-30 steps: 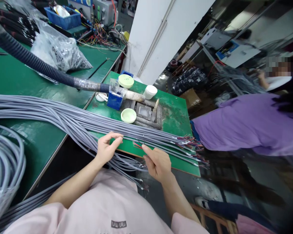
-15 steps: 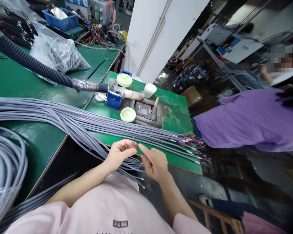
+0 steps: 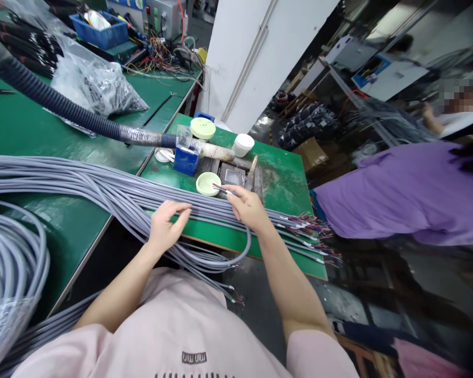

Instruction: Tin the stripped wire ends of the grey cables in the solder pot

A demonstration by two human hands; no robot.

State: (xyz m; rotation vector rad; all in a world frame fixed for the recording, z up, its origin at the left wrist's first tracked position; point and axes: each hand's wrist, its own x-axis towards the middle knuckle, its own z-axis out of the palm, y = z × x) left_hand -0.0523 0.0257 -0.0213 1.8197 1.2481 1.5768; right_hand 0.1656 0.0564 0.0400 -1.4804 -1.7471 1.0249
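Centre frame: right hand (image 3: 245, 206), pinching cable end (image 3: 221, 188), best held steady at pale-green dish (image 3: 202, 184); left hand (image 3: 166, 226), grip unclear.

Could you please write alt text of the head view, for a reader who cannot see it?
A person's right hand holds a grey cable, its thin wire ends at a pale green dish; the left hand is near a bundle of similar cables. Farther back on the green table are a blue box and a white tub.
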